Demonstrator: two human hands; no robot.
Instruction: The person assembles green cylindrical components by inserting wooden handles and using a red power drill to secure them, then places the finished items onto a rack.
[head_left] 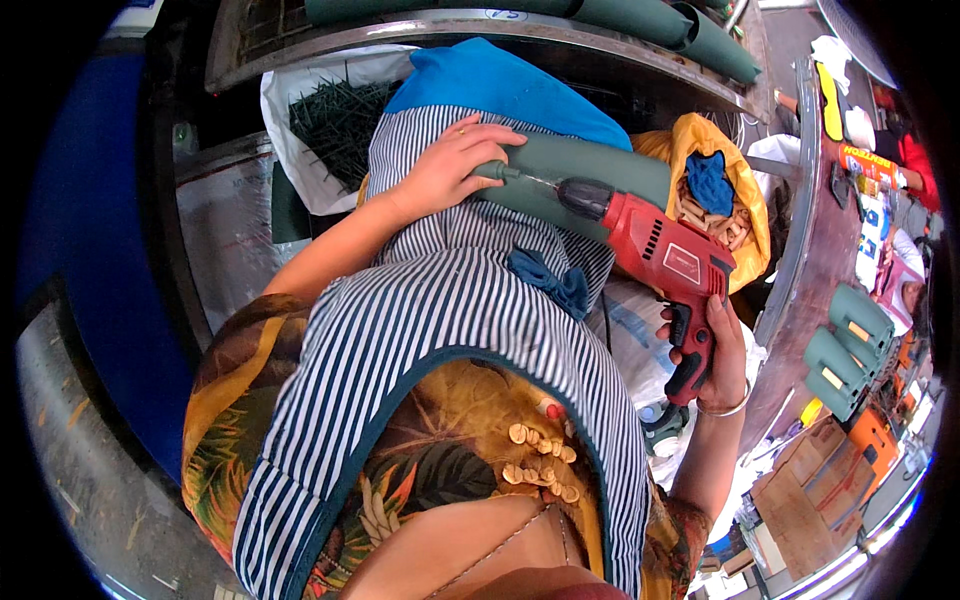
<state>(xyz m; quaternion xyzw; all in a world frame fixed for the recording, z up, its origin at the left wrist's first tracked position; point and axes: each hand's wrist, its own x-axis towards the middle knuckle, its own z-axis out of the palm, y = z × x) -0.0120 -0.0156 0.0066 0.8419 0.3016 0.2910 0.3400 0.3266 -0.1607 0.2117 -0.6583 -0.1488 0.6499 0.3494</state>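
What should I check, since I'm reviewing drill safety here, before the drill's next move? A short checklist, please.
1. Right hand gripping the red drill by its handle: ok.
2. Left hand well clear of the bit: not ok, its fingertips are right by the bit's tip.
3. Green roll steadied: ok, it lies across the lap with the left hand on it.
4. Blue apron bow away from the black chuck: ok, apart in this view.
5. Drill stopped: cannot tell from this still.

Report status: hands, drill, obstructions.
Left hand at green tube. Right hand gripping red drill. Drill bit close to left fingers. Yellow bag beside drill.
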